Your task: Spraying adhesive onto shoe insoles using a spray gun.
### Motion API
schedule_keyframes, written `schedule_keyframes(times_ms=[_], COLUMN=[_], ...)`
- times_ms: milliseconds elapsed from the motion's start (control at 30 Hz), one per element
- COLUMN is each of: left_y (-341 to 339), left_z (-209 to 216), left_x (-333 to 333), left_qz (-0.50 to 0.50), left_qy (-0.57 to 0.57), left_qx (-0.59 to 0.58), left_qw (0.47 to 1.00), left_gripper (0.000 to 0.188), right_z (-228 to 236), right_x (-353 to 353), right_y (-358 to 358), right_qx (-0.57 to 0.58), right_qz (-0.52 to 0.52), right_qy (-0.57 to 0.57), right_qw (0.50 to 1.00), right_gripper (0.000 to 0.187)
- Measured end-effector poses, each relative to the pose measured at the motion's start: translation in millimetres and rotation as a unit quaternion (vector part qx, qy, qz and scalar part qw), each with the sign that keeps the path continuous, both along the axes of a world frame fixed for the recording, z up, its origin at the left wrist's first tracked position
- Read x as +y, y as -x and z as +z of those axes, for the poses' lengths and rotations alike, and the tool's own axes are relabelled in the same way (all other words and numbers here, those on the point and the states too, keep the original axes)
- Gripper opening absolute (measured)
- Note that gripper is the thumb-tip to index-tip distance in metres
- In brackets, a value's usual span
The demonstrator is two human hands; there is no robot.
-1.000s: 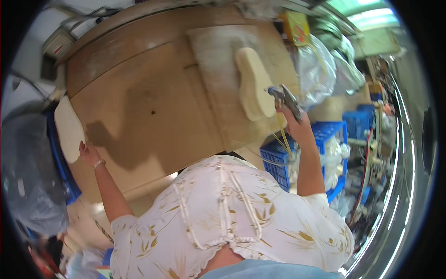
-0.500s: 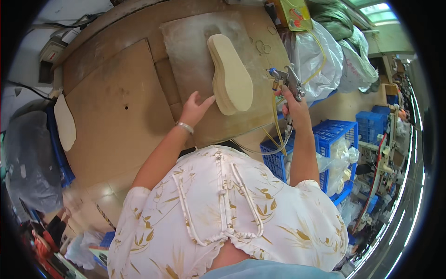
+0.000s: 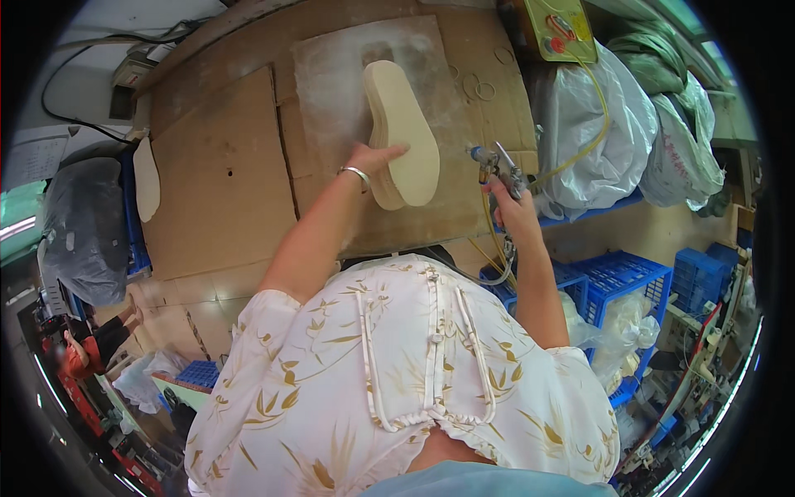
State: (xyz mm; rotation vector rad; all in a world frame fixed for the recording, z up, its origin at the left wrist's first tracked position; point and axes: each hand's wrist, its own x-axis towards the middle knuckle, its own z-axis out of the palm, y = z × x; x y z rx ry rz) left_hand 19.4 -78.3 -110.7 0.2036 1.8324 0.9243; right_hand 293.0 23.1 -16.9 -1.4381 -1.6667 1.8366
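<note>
A stack of cream-coloured insoles lies on a whitish, stained sheet on the cardboard-covered table. My left hand grips the stack's left edge, its thumb over the top insole and the other fingers hidden behind the side. To the right of the stack, my right hand is wrapped round a metal spray gun with a blue fitting. The gun's nose points left, toward the insoles. A thin hose hangs from the gun below my hand.
A single insole-shaped piece lies at the table's left edge. Rubber rings rest right of the sheet. At the far right stand a yellow container with a hose and white plastic bags; blue crates stand below.
My left hand has moved from beside the stack onto its edge and closed on it. The spray gun stays in my right hand, a little lower. The whole view has shifted slightly.
</note>
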Motion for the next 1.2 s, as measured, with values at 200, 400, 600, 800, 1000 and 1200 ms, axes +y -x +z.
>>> schedule_keyframes(times_ms=[200,400,600,800,1000,1200], left_y=[-18,24,80,97,74,32], left_z=[21,41,80,81,44,29], left_x=[8,-31,-99,-166,-166,-162], left_qz=[0.053,0.054,0.047,0.091,-0.028,-0.093], left_qy=[-0.034,-0.287,-0.306,-0.17,0.093,0.076], left_qx=[0.06,-0.238,-0.124,0.106,0.325,0.608], left_qw=[0.996,0.926,0.943,0.975,0.941,0.785], left_gripper=[0.073,0.064,0.064,0.082,0.111,0.103], right_z=[-36,-32,-11,-10,-6,-10], right_x=[8,-2,-15,-24,-23,-17], right_y=[1,5,20,21,30,27], right_qx=[-0.091,-0.07,-0.072,-0.067,-0.063,-0.072], right_qz=[0.02,0.004,0.0,-0.018,-0.005,0.02], right_qy=[0.002,0.006,0.001,0.002,-0.022,-0.008], right_qw=[0.996,0.998,0.997,0.998,0.998,0.997], right_gripper=[0.035,0.037,0.037,0.036,0.036,0.032])
